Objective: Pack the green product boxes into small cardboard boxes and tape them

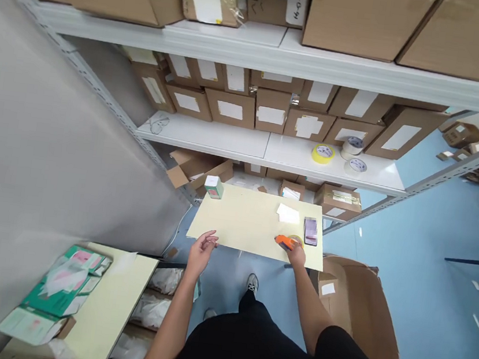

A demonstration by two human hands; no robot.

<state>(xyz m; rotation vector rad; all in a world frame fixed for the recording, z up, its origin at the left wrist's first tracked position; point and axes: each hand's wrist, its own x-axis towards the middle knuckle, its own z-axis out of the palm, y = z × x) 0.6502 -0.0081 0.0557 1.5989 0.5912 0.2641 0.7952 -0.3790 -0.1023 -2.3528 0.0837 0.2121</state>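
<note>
My right hand (297, 254) is at the front right of the pale yellow tabletop (252, 222), closed around an orange tape dispenser (285, 241). Part of a yellowish tape roll shows by its fingers. My left hand (203, 248) hovers at the tabletop's front left edge, fingers loosely curled and apart, with nothing visible in it. Beyond it, a small green and white box (214, 187) stands at the back left corner. White paper labels (288, 213) lie beyond the tape dispenser, and a phone (310, 231) lies just right of them.
Shelving (210, 136) with many labelled cartons rises behind the table. A yellow tape roll (323, 154) and several pale rolls sit on its middle shelf. An open carton (362, 317) stands on the floor at right. Flattened green boxes (55, 291) lie on a side table at left.
</note>
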